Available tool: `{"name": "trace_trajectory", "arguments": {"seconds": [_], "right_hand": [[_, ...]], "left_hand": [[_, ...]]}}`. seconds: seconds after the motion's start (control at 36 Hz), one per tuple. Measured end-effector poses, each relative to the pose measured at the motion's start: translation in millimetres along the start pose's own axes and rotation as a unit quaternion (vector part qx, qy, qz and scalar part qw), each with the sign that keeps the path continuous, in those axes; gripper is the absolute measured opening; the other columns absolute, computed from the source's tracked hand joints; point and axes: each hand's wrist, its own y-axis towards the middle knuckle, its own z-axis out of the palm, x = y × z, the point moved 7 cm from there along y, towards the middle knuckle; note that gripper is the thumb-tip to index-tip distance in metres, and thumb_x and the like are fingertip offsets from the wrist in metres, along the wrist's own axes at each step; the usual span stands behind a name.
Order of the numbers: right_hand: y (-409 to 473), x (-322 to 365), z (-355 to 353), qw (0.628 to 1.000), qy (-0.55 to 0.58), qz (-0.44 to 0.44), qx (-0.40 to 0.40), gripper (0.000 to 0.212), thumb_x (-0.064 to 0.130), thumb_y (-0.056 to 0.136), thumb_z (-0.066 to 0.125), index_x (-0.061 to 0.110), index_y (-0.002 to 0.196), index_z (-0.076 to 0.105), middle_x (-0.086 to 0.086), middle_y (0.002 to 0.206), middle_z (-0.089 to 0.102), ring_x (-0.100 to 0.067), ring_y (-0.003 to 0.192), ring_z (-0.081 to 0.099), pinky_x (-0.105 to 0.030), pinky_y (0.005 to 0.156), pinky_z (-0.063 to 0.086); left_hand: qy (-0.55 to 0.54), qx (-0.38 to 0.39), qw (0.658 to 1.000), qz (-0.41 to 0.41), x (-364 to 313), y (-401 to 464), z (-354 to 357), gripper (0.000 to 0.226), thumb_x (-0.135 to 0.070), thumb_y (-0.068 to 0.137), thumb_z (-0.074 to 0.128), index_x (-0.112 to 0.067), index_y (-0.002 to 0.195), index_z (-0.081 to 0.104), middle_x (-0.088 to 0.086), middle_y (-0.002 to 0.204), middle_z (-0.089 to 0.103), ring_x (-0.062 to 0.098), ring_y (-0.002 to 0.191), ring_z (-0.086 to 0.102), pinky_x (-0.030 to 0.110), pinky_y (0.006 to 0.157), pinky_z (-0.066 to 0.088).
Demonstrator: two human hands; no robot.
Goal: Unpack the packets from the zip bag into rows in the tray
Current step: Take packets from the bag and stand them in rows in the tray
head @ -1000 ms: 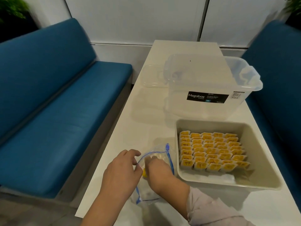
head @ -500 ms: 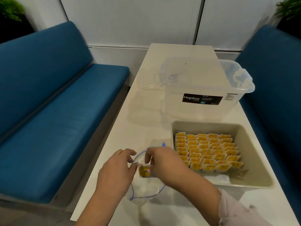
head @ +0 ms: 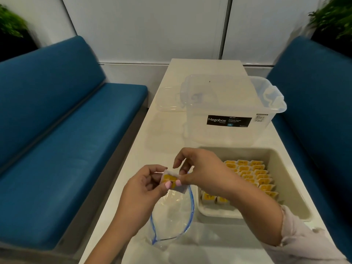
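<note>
We had drawn 1 packet (head: 172, 181) clear of the zip bag (head: 172, 212), which now lay slack below. Our left hand (head: 142, 189) and right hand (head: 200, 170) both pinched it, just left of the tray (head: 285, 180), whose rows looked nearly complete.

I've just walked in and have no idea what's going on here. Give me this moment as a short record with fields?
held item: one yellow packet, pinched by both hands above the bag
left hand: grips the packet
right hand: pinches the packet
zip bag: open on the table, looks empty
tray: rows of yellow packets inside
behind tray: clear storage box
</note>
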Motion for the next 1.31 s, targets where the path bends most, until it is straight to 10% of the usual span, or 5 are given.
{"name": "trace_trajectory", "arguments": {"seconds": [0.44, 0.69, 0.92, 1.06, 1.31], "right_hand": [[-21, -41, 4, 0.976, 0.204, 0.073, -0.009, 0.017, 0.018, 0.082, 0.072, 0.003, 0.089, 0.068, -0.005, 0.069, 0.068, -0.008, 0.039, 0.04, -0.019, 0.04, 0.036], [-23, -38, -13, 0.988, 0.11, 0.042, -0.102, 0.014, 0.035, 0.079, 0.073, 0.035, 0.09, 0.064, 0.015, 0.086, 0.064, 0.0, 0.061, 0.052, -0.027, 0.064, 0.05], [-24, -32, -22, 0.977, 0.158, -0.007, -0.142, 0.007, 0.019, 0.084, 0.07, 0.022, 0.078, 0.071, 0.012, 0.067, 0.065, 0.006, 0.063, 0.056, -0.013, 0.06, 0.045], [-27, -35, -27, 0.955, 0.258, 0.0, -0.148, 0.014, 0.009, 0.087, 0.064, 0.017, 0.076, 0.065, 0.004, 0.065, 0.062, 0.003, 0.042, 0.046, -0.012, 0.045, 0.038], [-30, -33, -36, 0.979, 0.117, -0.006, -0.167, 0.007, 0.02, 0.084, 0.069, 0.027, 0.083, 0.067, 0.011, 0.079, 0.064, 0.012, 0.06, 0.051, -0.009, 0.056, 0.037]], "left_hand": [[-0.109, -0.073, 0.991, 0.039, -19, 11, 8, 0.024, -0.021, 0.07, 0.071, -0.021, 0.092, 0.061, -0.001, 0.076, 0.067, 0.016, 0.07, 0.069, 0.033, 0.066, 0.057], [0.077, -0.082, 0.985, 0.128, -42, 3, 12, 0.033, -0.019, 0.077, 0.071, -0.031, 0.106, 0.062, -0.011, 0.08, 0.073, 0.007, 0.081, 0.069, 0.027, 0.081, 0.054], [0.099, -0.081, 0.98, 0.152, -52, 2, 18, 0.033, -0.025, 0.077, 0.071, -0.035, 0.108, 0.061, -0.018, 0.085, 0.071, -0.004, 0.082, 0.065, 0.004, 0.07, 0.048], [0.071, -0.018, 0.995, 0.067, -33, 7, 23, 0.046, -0.022, 0.069, 0.079, -0.034, 0.11, 0.06, -0.014, 0.089, 0.072, 0.002, 0.082, 0.068, 0.017, 0.073, 0.053], [0.104, -0.013, 0.992, 0.074, -30, 6, 31, 0.039, -0.015, 0.072, 0.078, -0.037, 0.098, 0.061, -0.012, 0.078, 0.072, -0.001, 0.076, 0.066, 0.008, 0.07, 0.05]]}}
